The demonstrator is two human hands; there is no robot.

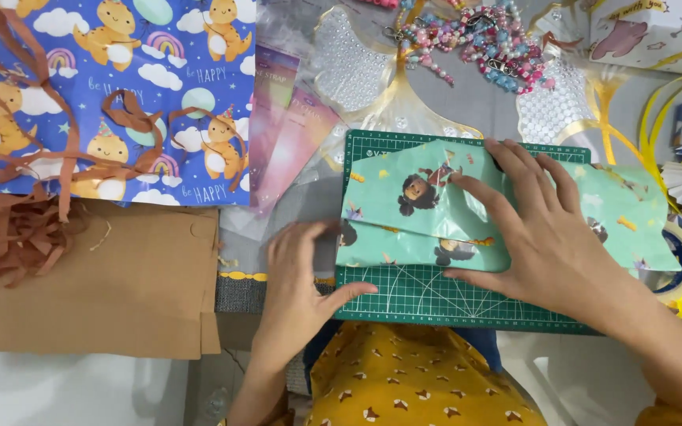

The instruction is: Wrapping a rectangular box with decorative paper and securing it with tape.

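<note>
- Head view: a mint-green sheet of wrapping paper printed with cartoon children [428, 213] lies folded over itself, one flap overlapping another, with its far end trailing off towards 3 o'clock.
- It rests on a dark green cutting mat with a white grid [428, 300], at the centre of the view.
- The mat sits on a pale grey desk [80, 390] crowded with craft goods.
- At 10 o'clock lies a blue gift bag with yellow dinosaurs, clouds and rainbows [144, 95], with brown shredded paper strips [9, 221] draped over it.
- At 8 o'clock lies a flat brown cardboard piece [112, 284].
- At 12 o'clock lies a heap of pink and blue bead strings [475, 39].
- The left hand [297, 276] lies flat with a released grip, fingertips pressing the paper's left edge at 9 o'clock of the mat.
- The right hand [546, 229] is spread flat, grip released, palm and fingers pressing down on the folded paper's top flap.
</note>
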